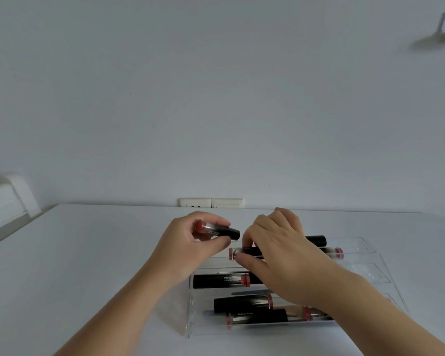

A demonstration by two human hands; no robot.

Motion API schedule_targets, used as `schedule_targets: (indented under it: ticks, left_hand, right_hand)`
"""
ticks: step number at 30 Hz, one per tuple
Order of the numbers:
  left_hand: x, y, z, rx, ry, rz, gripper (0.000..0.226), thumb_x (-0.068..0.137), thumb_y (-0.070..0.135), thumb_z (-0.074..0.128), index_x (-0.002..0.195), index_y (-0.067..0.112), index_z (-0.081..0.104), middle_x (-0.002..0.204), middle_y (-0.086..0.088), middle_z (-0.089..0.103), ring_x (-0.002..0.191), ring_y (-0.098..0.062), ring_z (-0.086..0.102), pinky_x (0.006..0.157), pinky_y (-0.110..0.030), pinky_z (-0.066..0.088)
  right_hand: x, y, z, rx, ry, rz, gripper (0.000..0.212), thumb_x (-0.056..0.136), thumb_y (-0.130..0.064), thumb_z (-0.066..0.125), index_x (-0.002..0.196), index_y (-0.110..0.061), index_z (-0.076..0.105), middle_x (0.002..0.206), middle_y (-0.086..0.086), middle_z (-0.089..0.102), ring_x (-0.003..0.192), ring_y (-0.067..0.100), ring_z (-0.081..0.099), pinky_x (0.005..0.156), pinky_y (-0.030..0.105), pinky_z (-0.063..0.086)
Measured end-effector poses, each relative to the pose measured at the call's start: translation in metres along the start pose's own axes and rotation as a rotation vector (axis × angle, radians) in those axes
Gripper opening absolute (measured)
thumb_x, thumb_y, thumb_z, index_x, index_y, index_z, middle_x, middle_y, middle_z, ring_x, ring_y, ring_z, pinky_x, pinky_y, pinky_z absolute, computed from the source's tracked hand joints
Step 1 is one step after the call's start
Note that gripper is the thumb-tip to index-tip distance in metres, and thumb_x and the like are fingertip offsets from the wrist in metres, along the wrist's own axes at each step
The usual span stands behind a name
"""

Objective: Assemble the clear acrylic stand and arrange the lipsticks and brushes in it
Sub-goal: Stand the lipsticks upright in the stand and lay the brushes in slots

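From the head camera, the clear acrylic stand [365, 246] sits on the white table [88, 253], right of centre and toward its near edge, with several lipsticks lying across its tiers. The left hand [190, 242] hovers just left of the stand's far tier, fingers and thumb curled around a black lipstick [217, 230]. The right hand [278, 247] reaches over the stand, thumb and fingertips pinching another lipstick [249, 251] lying in the far tier.

Evenly lit, soft and cool, slightly dim. Faint shadows under the forearms on the counter [88, 253]. Wide-angle bending at the edges; motion blur at upper right.
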State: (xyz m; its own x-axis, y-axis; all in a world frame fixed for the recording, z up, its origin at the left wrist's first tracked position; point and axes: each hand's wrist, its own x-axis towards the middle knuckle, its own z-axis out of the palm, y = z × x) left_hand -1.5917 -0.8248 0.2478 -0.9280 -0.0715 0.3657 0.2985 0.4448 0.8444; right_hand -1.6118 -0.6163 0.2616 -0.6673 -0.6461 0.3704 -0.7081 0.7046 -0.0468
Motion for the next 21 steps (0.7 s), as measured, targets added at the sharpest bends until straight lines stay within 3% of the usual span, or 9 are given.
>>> schedule_targets:
  ticks: [3, 6, 9, 12, 21]
  left_hand:
    - [0.000, 0.001, -0.001, 0.001, -0.039, 0.011, 0.009, 0.085, 0.039, 0.077, 0.091, 0.036, 0.072, 0.091, 0.011, 0.076, 0.082, -0.007, 0.068, 0.073, -0.017, 0.052]
    - [-0.002, 0.002, 0.000, 0.003, -0.064, 0.010, 0.028, 0.081, 0.056, 0.060, 0.090, 0.030, 0.065, 0.087, 0.009, 0.074, 0.067, -0.001, 0.057, 0.066, -0.022, 0.043]
    - [-0.002, 0.001, 0.000, -0.015, -0.084, -0.004, 0.025, 0.080, 0.054, 0.057, 0.089, 0.032, 0.063, 0.087, 0.011, 0.073, 0.073, -0.001, 0.061, 0.073, -0.025, 0.043]
    - [-0.001, 0.000, -0.003, 0.033, -0.143, 0.025, 0.013, 0.080, 0.039, 0.063, 0.083, 0.027, 0.059, 0.085, 0.001, 0.069, 0.079, -0.012, 0.065, 0.080, -0.031, 0.050]
    - [0.004, -0.003, -0.021, 0.097, -0.204, -0.063, 0.022, 0.069, 0.036, 0.068, 0.087, 0.023, 0.068, 0.084, -0.002, 0.072, 0.079, -0.020, 0.072, 0.082, -0.038, 0.056]
  right_hand:
    - [0.000, 0.001, 0.000, 0.027, 0.018, 0.010, 0.035, 0.099, -0.060, 0.037, 0.104, -0.029, 0.051, 0.097, -0.015, 0.047, 0.097, 0.010, 0.032, 0.114, 0.031, 0.013]
    - [0.000, 0.002, -0.002, 0.063, 0.016, 0.016, 0.030, 0.098, -0.061, 0.039, 0.099, -0.032, 0.044, 0.093, -0.017, 0.045, 0.095, 0.008, 0.031, 0.113, 0.029, 0.012]
    - [0.001, 0.003, -0.003, 0.092, -0.014, 0.013, 0.043, 0.097, -0.065, 0.035, 0.119, -0.033, 0.053, 0.096, -0.022, 0.040, 0.097, 0.002, 0.027, 0.115, 0.029, 0.009]
    - [0.001, 0.003, -0.003, 0.070, -0.016, -0.023, 0.052, 0.097, -0.066, 0.033, 0.134, -0.037, 0.054, 0.099, -0.023, 0.039, 0.100, 0.001, 0.026, 0.114, 0.026, 0.004]
    - [-0.001, 0.002, -0.004, 0.067, 0.052, -0.116, 0.028, 0.101, -0.050, 0.047, 0.119, -0.039, 0.065, 0.094, -0.015, 0.052, 0.092, 0.012, 0.040, 0.109, 0.028, 0.016]
